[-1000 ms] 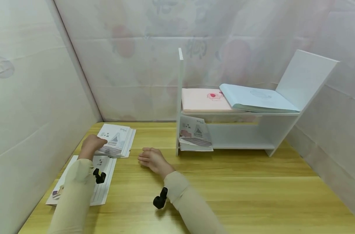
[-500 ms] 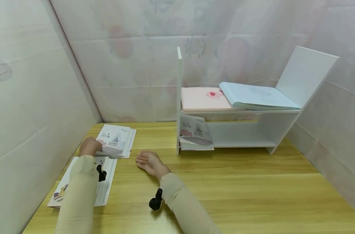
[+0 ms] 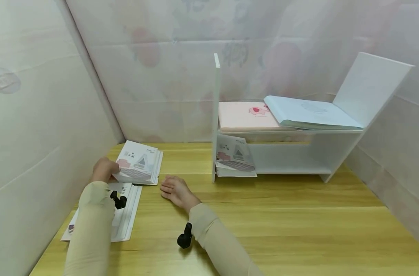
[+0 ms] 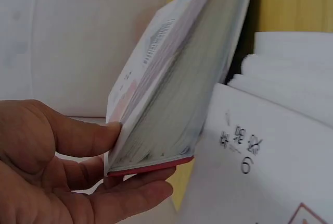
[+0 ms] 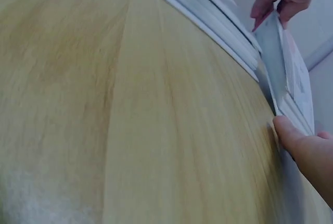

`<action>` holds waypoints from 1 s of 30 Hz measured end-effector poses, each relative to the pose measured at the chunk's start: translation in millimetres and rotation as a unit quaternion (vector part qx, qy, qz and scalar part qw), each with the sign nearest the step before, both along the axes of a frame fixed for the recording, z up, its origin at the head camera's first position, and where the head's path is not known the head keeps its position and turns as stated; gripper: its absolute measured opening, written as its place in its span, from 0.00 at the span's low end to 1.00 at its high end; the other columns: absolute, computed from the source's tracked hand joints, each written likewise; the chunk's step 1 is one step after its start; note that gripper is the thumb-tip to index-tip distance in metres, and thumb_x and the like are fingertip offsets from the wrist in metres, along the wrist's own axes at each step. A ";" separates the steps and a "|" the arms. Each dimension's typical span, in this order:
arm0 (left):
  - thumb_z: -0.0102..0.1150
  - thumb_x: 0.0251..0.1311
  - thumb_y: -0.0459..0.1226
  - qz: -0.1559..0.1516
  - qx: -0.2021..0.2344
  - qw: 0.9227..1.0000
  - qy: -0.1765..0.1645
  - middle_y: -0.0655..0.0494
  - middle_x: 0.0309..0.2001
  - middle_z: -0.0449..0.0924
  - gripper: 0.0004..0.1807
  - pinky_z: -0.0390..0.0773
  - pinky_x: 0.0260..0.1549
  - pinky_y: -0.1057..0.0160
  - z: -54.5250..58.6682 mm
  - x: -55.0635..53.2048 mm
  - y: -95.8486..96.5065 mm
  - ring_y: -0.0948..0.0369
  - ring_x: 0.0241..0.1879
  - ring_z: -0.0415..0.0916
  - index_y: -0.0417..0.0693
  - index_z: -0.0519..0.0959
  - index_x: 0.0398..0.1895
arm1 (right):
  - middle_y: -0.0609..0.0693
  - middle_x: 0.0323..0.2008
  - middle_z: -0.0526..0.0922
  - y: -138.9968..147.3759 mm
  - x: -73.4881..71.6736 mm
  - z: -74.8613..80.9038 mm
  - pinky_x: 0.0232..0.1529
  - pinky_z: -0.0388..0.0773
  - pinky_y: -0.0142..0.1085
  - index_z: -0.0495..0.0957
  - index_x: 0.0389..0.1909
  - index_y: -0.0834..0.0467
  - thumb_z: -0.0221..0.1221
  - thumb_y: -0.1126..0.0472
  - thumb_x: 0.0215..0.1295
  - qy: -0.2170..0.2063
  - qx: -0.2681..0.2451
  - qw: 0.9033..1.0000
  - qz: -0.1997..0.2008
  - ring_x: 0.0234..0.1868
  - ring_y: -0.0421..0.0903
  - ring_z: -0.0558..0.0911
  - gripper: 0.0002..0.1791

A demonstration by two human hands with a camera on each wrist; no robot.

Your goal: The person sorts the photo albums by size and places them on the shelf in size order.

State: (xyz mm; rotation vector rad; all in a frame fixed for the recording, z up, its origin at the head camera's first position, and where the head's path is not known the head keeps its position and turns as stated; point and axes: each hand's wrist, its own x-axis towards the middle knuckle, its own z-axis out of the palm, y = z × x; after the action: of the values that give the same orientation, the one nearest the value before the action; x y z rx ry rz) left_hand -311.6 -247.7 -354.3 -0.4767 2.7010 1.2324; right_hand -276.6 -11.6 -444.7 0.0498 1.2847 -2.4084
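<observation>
I wear long, plain, pale-cream sleeves [image 3: 91, 226], creased near the cuffs [image 3: 199, 215], and two small black wrist cameras [image 3: 185, 239].

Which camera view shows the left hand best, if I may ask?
The left wrist view: the left hand appears large and close, gripping a book. The head view shows it small, from above; the right wrist view shows part of it, at the top edge.

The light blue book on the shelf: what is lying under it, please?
The pink book with the elephant drawing lies partly under the light blue book; its covered part cannot be seen.
</observation>
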 end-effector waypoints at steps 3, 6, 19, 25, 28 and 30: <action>0.46 0.45 0.24 -0.005 0.056 0.998 -0.005 0.41 0.24 0.70 0.08 0.78 0.17 0.61 5.6 0.4 1.6 0.56 0.14 0.74 0.26 0.66 0.30 | 0.71 0.62 0.57 0.9 0.5 2.2 0.61 0.58 0.54 0.51 0.68 0.69 0.48 0.70 0.66 0.007 -0.001 1.000 0.003 0.64 0.65 0.58 0.31; 0.45 0.46 0.24 -0.006 0.099 0.995 -0.009 0.44 0.26 0.69 0.09 0.78 0.19 0.63 10.1 0.0 3.6 0.59 0.15 0.73 0.27 0.64 0.33 | 0.72 0.63 0.56 1.0 0.6 3.7 0.61 0.58 0.54 0.50 0.68 0.69 0.47 0.70 0.66 0.009 -0.011 1.000 0.006 0.64 0.66 0.57 0.31; 0.45 0.57 0.23 -0.040 0.113 0.991 -0.065 0.42 0.31 0.70 0.08 0.80 0.30 0.59 19.3 -1.0 2.4 0.57 0.21 0.74 0.24 0.62 0.39 | 0.72 0.63 0.55 0.7 3.7 12.4 0.63 0.55 0.52 0.47 0.69 0.70 0.46 0.68 0.66 0.017 -0.055 0.998 -0.003 0.64 0.64 0.58 0.32; 0.45 0.57 0.22 -0.048 0.143 0.986 -0.069 0.43 0.28 0.71 0.03 0.80 0.32 0.59 21.9 4.9 -2.6 0.57 0.22 0.76 0.25 0.66 0.32 | 0.73 0.61 0.57 2.8 6.5 16.2 0.62 0.55 0.52 0.47 0.68 0.70 0.46 0.68 0.64 0.024 -0.064 0.998 0.000 0.63 0.65 0.59 0.33; 0.45 0.56 0.22 -0.064 0.152 0.985 -0.051 0.45 0.28 0.72 0.02 0.80 0.31 0.59 21.1 9.6 -3.3 0.57 0.23 0.76 0.27 0.67 0.29 | 0.73 0.60 0.58 5.1 8.4 17.5 0.62 0.56 0.52 0.47 0.68 0.70 0.46 0.68 0.64 0.019 -0.072 0.997 -0.003 0.63 0.65 0.60 0.33; 0.45 0.56 0.22 -0.082 0.155 0.984 -0.034 0.46 0.27 0.73 0.03 0.81 0.30 0.59 20.2 13.5 -3.1 0.58 0.23 0.76 0.28 0.67 0.25 | 0.73 0.60 0.58 8.5 10.7 19.2 0.62 0.56 0.51 0.47 0.68 0.70 0.46 0.68 0.65 0.020 -0.075 0.997 -0.003 0.63 0.65 0.60 0.33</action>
State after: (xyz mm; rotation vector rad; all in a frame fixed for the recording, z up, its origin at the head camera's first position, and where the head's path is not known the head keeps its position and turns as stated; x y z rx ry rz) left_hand -298.1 -250.8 -334.0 -0.2442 2.3759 1.5206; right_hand -265.8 -3.1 -425.5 -0.0362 1.1192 -2.5150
